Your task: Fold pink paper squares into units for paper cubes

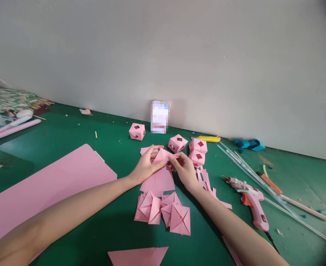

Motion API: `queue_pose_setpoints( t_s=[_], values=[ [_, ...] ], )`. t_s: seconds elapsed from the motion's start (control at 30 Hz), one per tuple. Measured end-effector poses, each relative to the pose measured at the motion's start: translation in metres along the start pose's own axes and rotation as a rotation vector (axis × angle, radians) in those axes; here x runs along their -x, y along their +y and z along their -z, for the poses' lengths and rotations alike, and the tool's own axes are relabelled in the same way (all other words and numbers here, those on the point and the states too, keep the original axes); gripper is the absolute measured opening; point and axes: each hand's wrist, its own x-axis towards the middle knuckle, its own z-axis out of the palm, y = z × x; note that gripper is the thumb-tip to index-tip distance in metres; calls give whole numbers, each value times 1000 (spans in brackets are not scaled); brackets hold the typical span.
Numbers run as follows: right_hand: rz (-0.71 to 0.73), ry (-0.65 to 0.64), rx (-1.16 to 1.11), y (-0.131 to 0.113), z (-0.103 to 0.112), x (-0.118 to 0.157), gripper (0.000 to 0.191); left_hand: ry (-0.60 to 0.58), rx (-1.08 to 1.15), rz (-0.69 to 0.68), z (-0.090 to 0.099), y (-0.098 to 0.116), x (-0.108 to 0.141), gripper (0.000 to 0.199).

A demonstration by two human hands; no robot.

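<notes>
Between my hands is a piece of pink paper (161, 156) with a folded, pointed top. My left hand (147, 165) grips its left side, thumb in front and fingers behind. On the right edge, my right hand (185, 170) pinches the paper between thumb and fingers. Under the hands lie pink paper sheets (157, 181). Nearer to me rest several folded pink squares (180, 219) in two overlapping piles. Just beyond my right hand stand folded pink paper boxes with diamond holes (177, 143). Another such box (137, 132) sits farther left.
A large pink sheet (54, 181) covers the left of the green table. To the right lie a pink glue gun (253, 201), clear glue sticks (248, 170), a yellow cutter (209, 139) and pink paper offcuts (205, 181). A blurred phone-like screen (160, 117) leans on the wall.
</notes>
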Motion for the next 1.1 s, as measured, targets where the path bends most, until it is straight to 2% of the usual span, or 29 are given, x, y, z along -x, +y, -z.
queue_pose_setpoints(
  t_s=[0.2, 0.37, 0.47, 0.77, 0.87, 1.1],
  values=[
    [45, 6, 64, 3, 1, -1, 35, 48, -18, 18, 0, -2, -1, 53],
    [83, -27, 209, 7, 2, 1, 20, 32, -80, 0, -1, 3, 0, 52],
    [107, -15, 270, 6, 1, 4, 13, 5, -117, -52, -3, 3, 2, 51],
    [198, -9, 455, 3, -3, 6, 11, 63, -402, -224, -3, -1, 12, 59],
    [199, 11, 462, 5, -3, 5, 10, 81, -454, -245, -4, 0, 14, 56],
    [94, 71, 342, 7, -1, -1, 17, 60, -589, -295, -5, 1, 15, 50]
  ],
)
